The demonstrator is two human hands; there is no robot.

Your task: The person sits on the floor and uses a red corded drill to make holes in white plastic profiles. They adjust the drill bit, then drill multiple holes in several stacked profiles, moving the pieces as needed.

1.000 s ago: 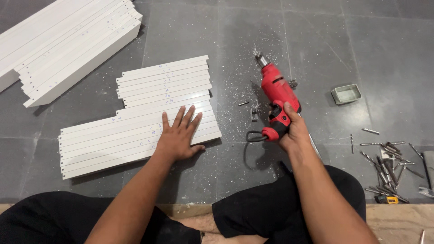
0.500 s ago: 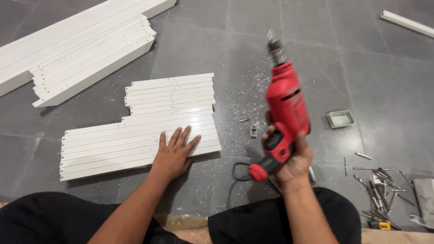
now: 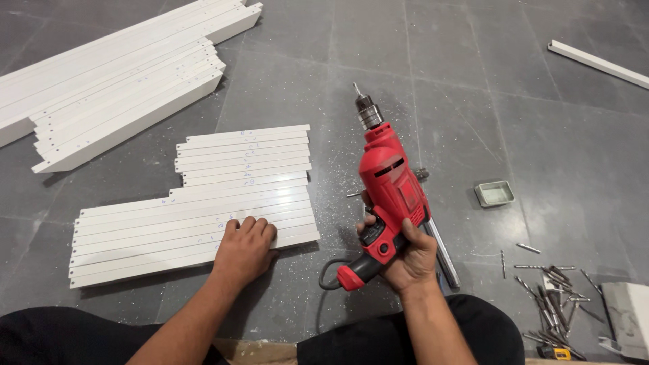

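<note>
— Red drill (image 3: 391,196): where is it, and which grip has it?

— My right hand (image 3: 405,255) is wrapped tight round its handle, lifted off the floor (image 3: 433,88). Its long axis runs from my palm up toward twelve o'clock, leaning slightly to eleven, bit at the far end.

— And the white slats?

— The nearer stack of white slats (image 3: 196,226) lies at about nine o'clock from the drill, long axis running nine to three. My left hand (image 3: 245,249) rests flat on its near right end, fingers together, gripping nothing. So the left is the nearer hand to the slats; the drill's tip points past their right end, apart from them.

— Any containers?

— One small grey tray (image 3: 494,193) at three o'clock of the drill; I cannot tell what it holds. Loose drill bits (image 3: 551,290) lie on the floor at four o'clock, outside it.
</note>
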